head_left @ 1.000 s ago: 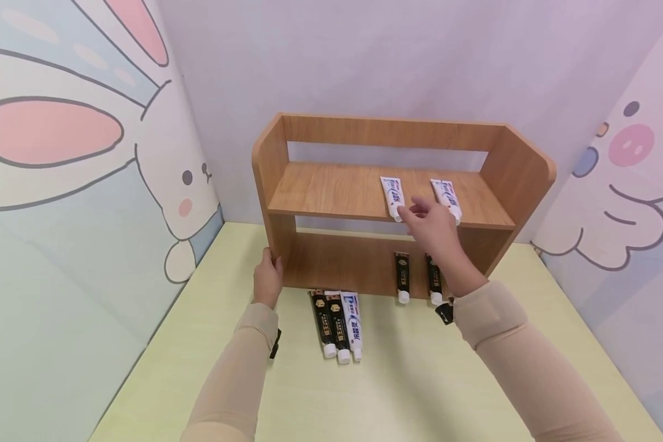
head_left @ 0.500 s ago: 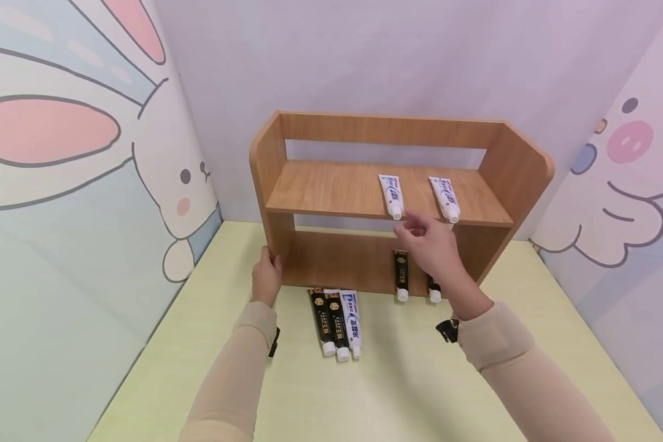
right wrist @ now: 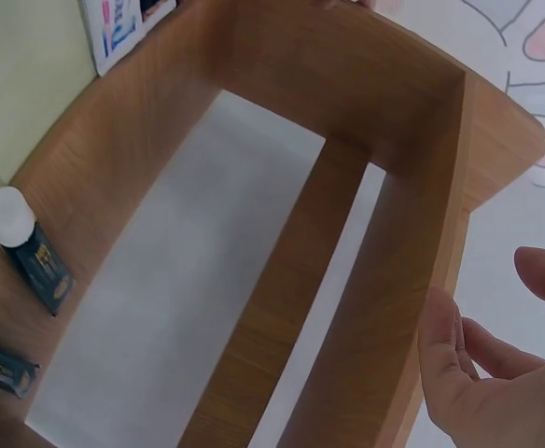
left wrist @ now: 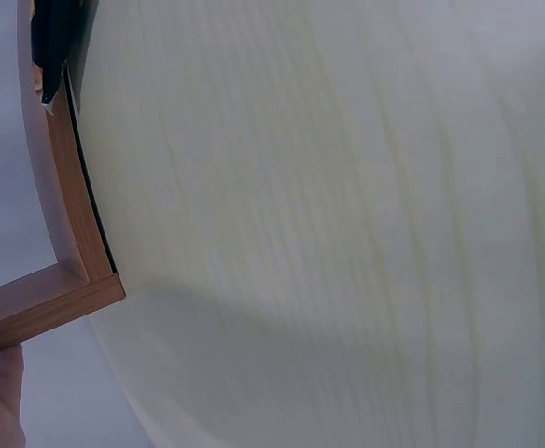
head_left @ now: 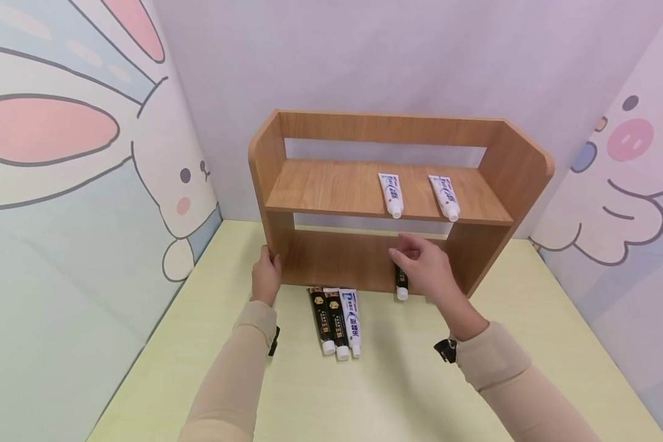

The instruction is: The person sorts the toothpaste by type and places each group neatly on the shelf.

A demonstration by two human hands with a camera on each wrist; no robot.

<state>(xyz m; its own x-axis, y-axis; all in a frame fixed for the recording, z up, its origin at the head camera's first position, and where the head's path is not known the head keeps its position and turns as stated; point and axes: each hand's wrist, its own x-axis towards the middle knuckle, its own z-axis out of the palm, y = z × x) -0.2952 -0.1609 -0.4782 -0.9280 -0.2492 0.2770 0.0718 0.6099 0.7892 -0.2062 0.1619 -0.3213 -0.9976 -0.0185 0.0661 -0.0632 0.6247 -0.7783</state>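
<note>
My left hand (head_left: 266, 279) grips the front edge of the left side panel of a two-tier wooden shelf (head_left: 320, 184). Nothing is in my right hand (head_left: 426, 267), which hovers before the lower tier with fingers loosely bent. Two white toothpaste tubes (head_left: 391, 193) lie on the upper tier, caps toward the front edge. Below, a black toothpaste tube (head_left: 401, 285) shows partly behind the right hand. The right wrist view has this tier's two black tubes (right wrist: 39, 266); the head view hides the second behind my hand.
On the pale yellow table (head_left: 320, 399), two black toothpaste tubes (head_left: 321, 319) and a white toothpaste tube (head_left: 352, 319) lie side by side before the shelf. Walls with cartoon animals (head_left: 166, 166) stand left and right, and a plain pale wall (head_left: 376, 55) rises behind.
My right hand has moved down from beside the upper tier's white tubes to in front of the lower tier. The left hand keeps its hold on the side panel.
</note>
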